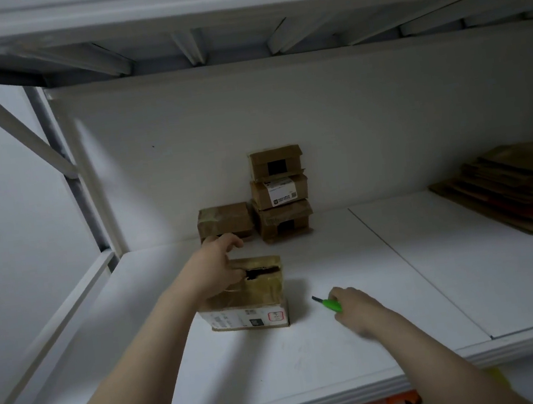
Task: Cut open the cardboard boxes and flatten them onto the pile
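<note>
My left hand (pixel 219 269) rests on the box (pixel 256 295) at the shelf (pixel 345 360) front, steadying its slit top. Whether it grips, I cannot tell. My right hand (pixel 359 311) clasps the green knife (pixel 329 305) beside the box, blade clear of it. The flattened pile (pixel 519 191) lies far right.

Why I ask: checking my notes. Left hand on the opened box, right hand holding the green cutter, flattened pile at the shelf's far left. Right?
No: the head view shows the flattened pile at the far right of the shelf. The rest stands.
</note>
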